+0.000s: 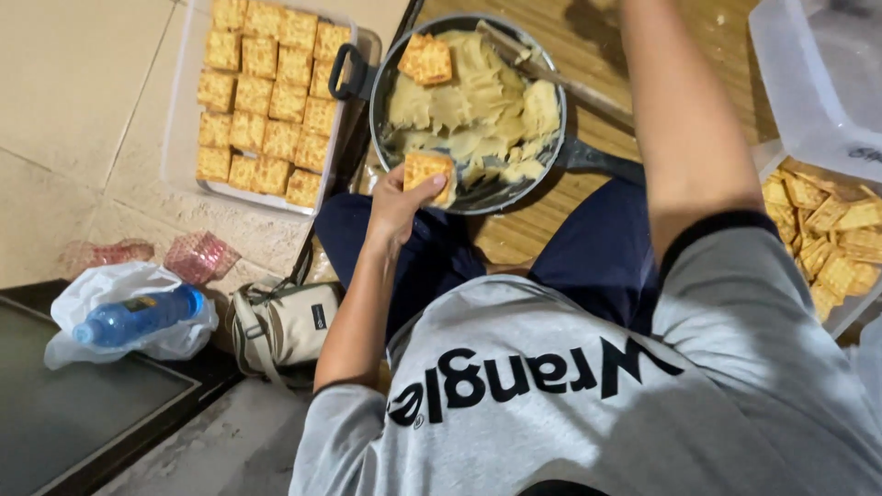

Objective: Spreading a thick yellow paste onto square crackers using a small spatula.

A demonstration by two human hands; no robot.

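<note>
My left hand (397, 204) holds a square golden cracker (429, 171) at the near rim of a dark pan (375, 108). The pan holds pale yellow paste (478, 92), and another cracker (424, 60) lies on the paste at its far side. A utensil (551, 78) rests across the pan, its handle running behind my right forearm (680, 119). That forearm reaches up past the top edge of the view, so my right hand is out of sight. To the left, a clear tray (179, 119) is filled with rows of crackers (266, 101).
A container of loose crackers (827, 239) sits at the right, with a clear plastic tub (818, 73) above it. On the floor at left lie a blue bottle (138, 317) on a white bag, pink mesh wrappers (197, 255) and a small beige pouch (285, 321). The pan rests on a wooden mat (542, 234).
</note>
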